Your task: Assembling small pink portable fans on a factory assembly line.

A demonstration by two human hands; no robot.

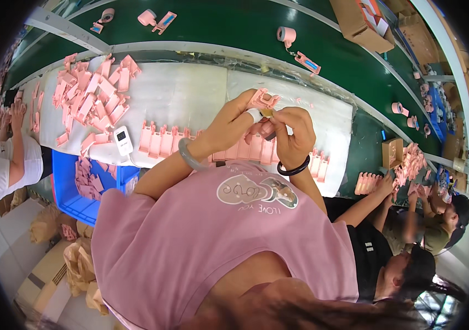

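My left hand [235,122] is closed on a pink plastic part [263,99], a small bracket-like housing, held up above the table. A white wrap [254,114] circles one finger of this hand. My right hand [296,133] meets it, its fingers pinched at a small yellowish piece [267,113] just under the part. Whether that piece is joined to the part, I cannot tell. Below my hands a row of similar pink housings [163,144] stands side by side along the table's near edge, partly hidden by my forearms.
A heap of loose pink housings [91,93] covers the table's left. Beside it lies a white handheld device [123,140] with a cable. A blue bin [72,190] holds more parts. Beyond runs a green conveyor [212,27] carrying round pink pieces. Co-workers sit on both sides.
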